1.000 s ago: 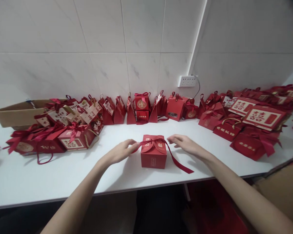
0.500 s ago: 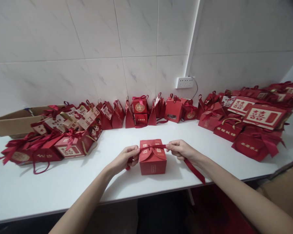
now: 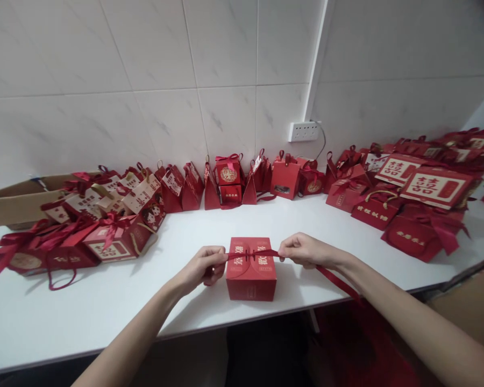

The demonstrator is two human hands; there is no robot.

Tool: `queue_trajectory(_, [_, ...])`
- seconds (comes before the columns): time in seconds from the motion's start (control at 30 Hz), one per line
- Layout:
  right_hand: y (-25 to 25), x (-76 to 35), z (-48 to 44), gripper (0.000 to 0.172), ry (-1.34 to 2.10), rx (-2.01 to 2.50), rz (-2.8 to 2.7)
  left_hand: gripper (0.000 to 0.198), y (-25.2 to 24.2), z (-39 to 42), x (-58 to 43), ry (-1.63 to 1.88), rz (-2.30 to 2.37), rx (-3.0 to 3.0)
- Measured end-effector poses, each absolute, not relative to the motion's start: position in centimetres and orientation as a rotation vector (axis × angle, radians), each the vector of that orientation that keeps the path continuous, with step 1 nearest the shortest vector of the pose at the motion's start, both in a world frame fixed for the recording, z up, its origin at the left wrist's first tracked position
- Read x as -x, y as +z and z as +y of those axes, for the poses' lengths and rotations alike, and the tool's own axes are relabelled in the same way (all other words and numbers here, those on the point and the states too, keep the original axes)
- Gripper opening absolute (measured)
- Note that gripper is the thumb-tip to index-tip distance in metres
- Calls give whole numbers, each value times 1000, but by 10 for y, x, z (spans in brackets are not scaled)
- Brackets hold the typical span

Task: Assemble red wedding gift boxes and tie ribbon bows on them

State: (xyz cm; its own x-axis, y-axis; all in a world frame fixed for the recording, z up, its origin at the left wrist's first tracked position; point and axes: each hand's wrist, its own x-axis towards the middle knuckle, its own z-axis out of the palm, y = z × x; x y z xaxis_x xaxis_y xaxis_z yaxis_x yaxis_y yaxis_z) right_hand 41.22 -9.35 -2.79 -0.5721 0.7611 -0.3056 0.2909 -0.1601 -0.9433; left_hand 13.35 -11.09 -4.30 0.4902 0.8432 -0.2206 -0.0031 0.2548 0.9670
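A red box [image 3: 250, 282] with gold characters stands on the white table near its front edge, its top flaps lying flat. A dark red ribbon [image 3: 266, 253] passes through slots in the middle of the lid and is stretched to both sides. Left of the box, my left hand [image 3: 210, 264] is closed on one side of the ribbon. My right hand [image 3: 300, 250] pinches the other side at the box's right, and a loose tail of ribbon trails from it under my right forearm.
Finished-looking red gift boxes [image 3: 108, 244] crowd the table's left, beside an open cardboard box [image 3: 16, 201]. More boxes [image 3: 285, 178] line the wall, and others [image 3: 411, 234] are piled at right. A power strip [image 3: 304, 131] hangs on the wall.
The lid flaps have flattened, and the ribbon is drawn tauter through the slots. Both hands have moved slightly outward. The view has shifted a little.
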Motion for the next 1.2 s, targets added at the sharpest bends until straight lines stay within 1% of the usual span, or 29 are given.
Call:
queue_trajectory(0.13, [-9, -410, -99, 37, 1697, 1044, -1755, 36, -27, -116, -134, 586, 953, -1345])
queue_trajectory(0.23, [-2, -398, -102, 30, 1567, 838, -1771, 37, -14, -118, -136, 549, 981, -1455])
queue_trajectory(0.33, [1, -380, -104, 27, 1563, 753, -1698, 37, -2, -120, -138, 577, 1018, -1521])
queue_trajectory(0.5, [7, -365, -107, 33, 1588, 773, -1409, 38, 11, -122, -141, 623, 1081, -1534])
queue_trajectory(0.67, [6, -367, -109, 32, 1467, 819, -1550, 29, 21, -124, -142, 627, 1184, -1599])
queue_trajectory(0.8, [0, -356, -111, 27, 1320, 856, -1563, 31, 29, -126, -141, 580, 1254, -1976])
queue_trajectory(0.93, [-8, -343, -112, 23, 1230, 916, -1516, 16, 32, -127, -139, 526, 1334, -2312])
queue_trajectory(1.03, [-13, -337, -112, 21, 1083, 945, -1550, 12, 32, -126, -139, 544, 1382, -2436])
queue_trajectory(1.13, [-16, -335, -112, 19, 975, 952, -1588, 14, 34, -125, -140, 589, 1335, -2561])
queue_trajectory(1.2, [-17, -333, -111, 15, 982, 943, -1554, 18, 36, -124, -141, 554, 1321, -2650])
